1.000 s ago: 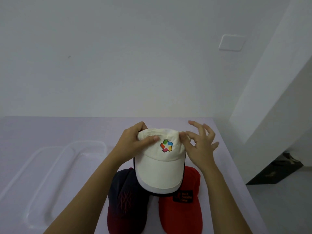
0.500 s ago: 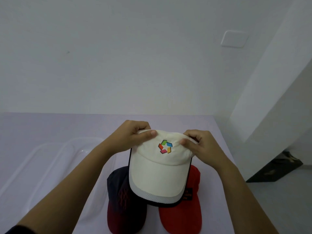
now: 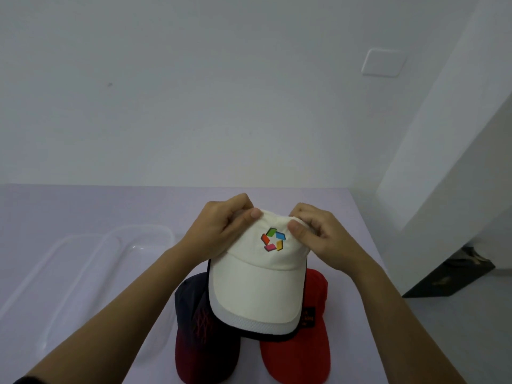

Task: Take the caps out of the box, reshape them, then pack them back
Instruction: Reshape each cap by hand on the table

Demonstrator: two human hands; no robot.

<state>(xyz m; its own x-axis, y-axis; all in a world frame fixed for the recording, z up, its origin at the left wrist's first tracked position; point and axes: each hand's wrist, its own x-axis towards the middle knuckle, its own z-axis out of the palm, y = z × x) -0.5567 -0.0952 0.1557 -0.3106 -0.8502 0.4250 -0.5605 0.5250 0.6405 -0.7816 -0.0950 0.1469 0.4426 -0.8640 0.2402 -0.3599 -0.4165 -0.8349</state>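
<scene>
Left hand (image 3: 219,228): curled on the left top of the crown, thumb pressed flat on the cloth, fingers tucked behind.
Right hand (image 3: 324,236): curled on the right top of the crown, thumb tip beside the emblem, cloth bunched into a small fold under the grip.
White cap (image 3: 255,286): held between both hands above the other two caps, peak pointing toward the wearer; soft cream cloth, stiff curved peak with a white mesh band and a dark edge.
Emblem (image 3: 273,239): ring of small coloured blocks, stitched on the front panel.
Navy cap (image 3: 199,328): flat on the worktop at lower left, dark cloth fading to maroon, partly under the white peak.
Red cap (image 3: 299,358): just beside the navy one, smooth red cloth with a dark patch.
Clear box (image 3: 138,230): to the left, transparent plastic, rounded corners.
Worktop (image 3: 83,206): smooth, pale lilac.
</scene>
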